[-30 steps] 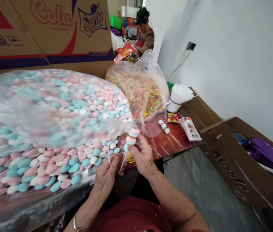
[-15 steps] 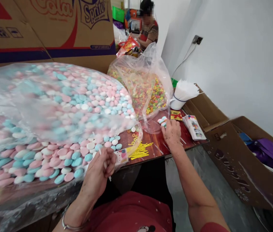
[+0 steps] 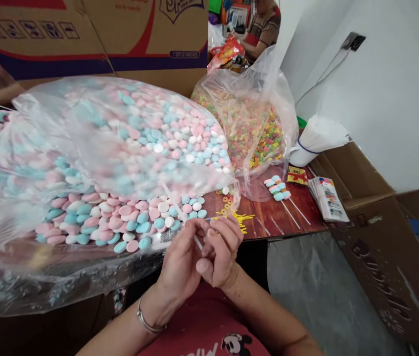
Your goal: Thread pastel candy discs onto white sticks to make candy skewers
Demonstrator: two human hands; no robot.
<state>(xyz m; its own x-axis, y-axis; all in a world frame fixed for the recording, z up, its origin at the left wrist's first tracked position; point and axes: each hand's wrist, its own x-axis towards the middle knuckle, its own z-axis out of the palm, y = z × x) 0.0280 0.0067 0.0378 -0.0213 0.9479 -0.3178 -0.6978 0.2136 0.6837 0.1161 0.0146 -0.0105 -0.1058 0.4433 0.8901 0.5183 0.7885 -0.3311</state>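
My left hand [image 3: 181, 262] is closed on a thin white stick [image 3: 172, 199], which slants up and left past the fingertips, smeared by motion. Against it lies my right hand [image 3: 222, 252], fingers curled and pressed together; whatever is inside them is hidden. Just beyond both hands are loose pink, blue and white oval candies [image 3: 131, 225], spilling out of a large clear bag [image 3: 120, 128]. Yellow twist ties [image 3: 244, 221] are partly covered by my right hand. Farther right, candy skewers [image 3: 276, 188] rest on the reddish table [image 3: 246, 202], their white sticks pointing toward me.
Behind stands a big carton [image 3: 138, 49]. A clear bag of colourful ring-shaped pieces [image 3: 257, 123] sits beside a white mug [image 3: 302, 154] full of sticks. Printed cards [image 3: 330, 200] lie near the table's right edge. Open cartons [image 3: 387, 267] stand at right. Another person [image 3: 264, 27] sits at the back.
My right hand has left the candy skewers on the table and come in against my left hand. The left hand, still with the stick, has moved right in view. The camera view has shifted.
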